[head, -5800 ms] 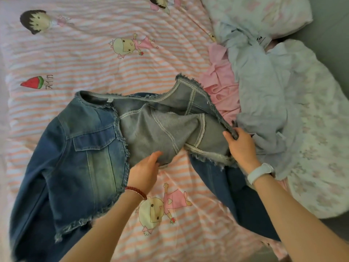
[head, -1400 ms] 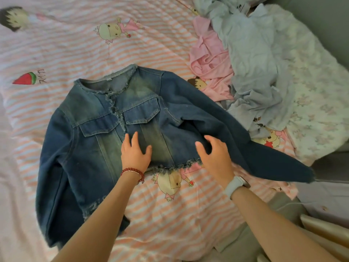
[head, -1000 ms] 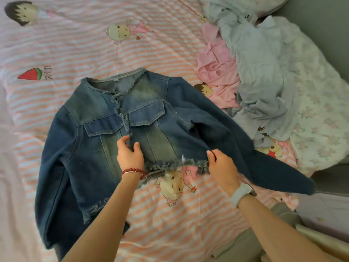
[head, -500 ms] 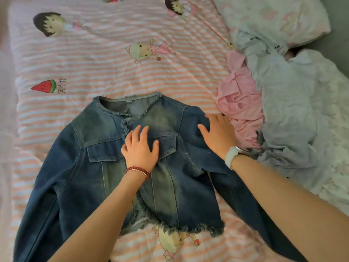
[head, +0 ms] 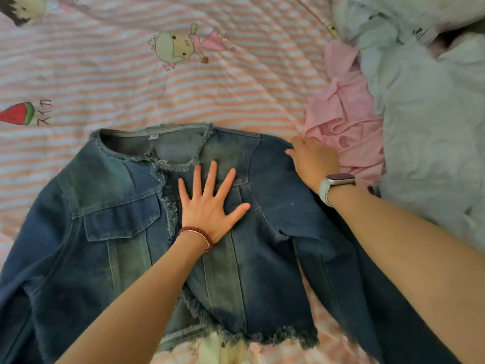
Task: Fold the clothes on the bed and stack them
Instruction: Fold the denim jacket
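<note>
The left hand [head: 210, 208] lies flat on the chest of the denim jacket [head: 126, 232], with all fingers straight and spread, pressing the cloth down; it grasps nothing. A red bead bracelet [head: 199, 236] sits on its wrist. The right hand [head: 313, 160] rests on the right shoulder of the jacket, at the far right corner of the cloth. Its fingers bend down over the shoulder edge, and I cannot tell if they pinch the fabric or only press on it. A watch with a pale strap [head: 336, 183] is on this wrist.

The jacket lies front side up, spread in the near middle of the bed, collar to the far side and frayed hem to the near side. Its left sleeve goes to the near left, its right sleeve runs under the right forearm.

The sheet [head: 131, 74] has pink and white stripes with cartoon figures. Just right of the right hand lies a crumpled pink garment [head: 346, 122], touching a pale grey garment [head: 425, 122] further right.
</note>
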A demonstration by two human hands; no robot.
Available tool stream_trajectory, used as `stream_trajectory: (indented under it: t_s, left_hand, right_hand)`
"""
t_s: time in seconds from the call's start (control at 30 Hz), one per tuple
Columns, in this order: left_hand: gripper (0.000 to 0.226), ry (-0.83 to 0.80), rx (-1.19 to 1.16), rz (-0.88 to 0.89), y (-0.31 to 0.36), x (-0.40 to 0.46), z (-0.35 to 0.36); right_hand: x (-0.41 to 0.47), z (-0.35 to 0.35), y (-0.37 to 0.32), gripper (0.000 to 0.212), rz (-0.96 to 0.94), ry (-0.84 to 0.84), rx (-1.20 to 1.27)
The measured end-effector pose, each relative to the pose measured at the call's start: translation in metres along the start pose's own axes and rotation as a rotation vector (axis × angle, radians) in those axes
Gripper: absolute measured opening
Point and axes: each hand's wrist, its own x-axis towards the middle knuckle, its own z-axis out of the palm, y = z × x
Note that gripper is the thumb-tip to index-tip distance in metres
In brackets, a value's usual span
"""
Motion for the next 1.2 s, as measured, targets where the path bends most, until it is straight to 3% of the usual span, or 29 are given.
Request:
stream_trajectory:
  t_s: [0.07,0.17,0.27,0.4,0.5,0.6,0.73,0.87,1.0,1.2]
  left_hand:
    - [0.083,-0.055,0.032,0.001,0.000,0.006,0.002]
    - [0.082,-0.112,0.013,-0.019,0.003,0.006,-0.005]
    - [0.071,-0.041,-0.133,-0.049,0.019,-0.009,-0.018]
    - [0.063,0.065,-0.305,0.170,0.071,-0.050,-0.034]
    - [0.062,0.014,-0.297,0.342,0.107,-0.076,-0.033]
    - [0.057,-0.063,-0.222,0.393,0.119,-0.083,-0.023]
    - [0.056,-0.190,-0.085,0.347,0.117,-0.080,-0.012]
    - [0.050,-0.299,-0.070,0.312,0.116,-0.074,-0.018]
    - [0.046,-0.330,-0.262,0.232,0.120,-0.077,-0.036]
    - [0.035,-0.159,-0.645,0.058,0.108,-0.093,-0.083]
  right_hand:
    - [-0.002,0.001,-0.001,0.033,0.085,-0.017,0.076]
    - [-0.021,-0.013,0.001,0.034,0.238,-0.007,0.516]
    - [-0.076,-0.032,0.009,0.028,0.218,0.163,0.718]
    - [-0.170,-0.036,0.021,0.026,0.327,0.275,0.663]
    - [-0.223,-0.033,0.031,0.028,0.416,0.293,0.500]
    - [-0.255,-0.032,0.040,0.032,0.524,0.282,0.430]
    - [-0.283,-0.027,0.046,0.039,0.604,0.004,0.398]
    - [-0.306,-0.027,0.049,0.020,0.505,-0.107,0.255]
    - [-0.308,-0.051,0.052,0.013,0.433,0.025,0.404]
    - [-0.272,-0.128,0.060,0.020,0.423,0.167,0.397]
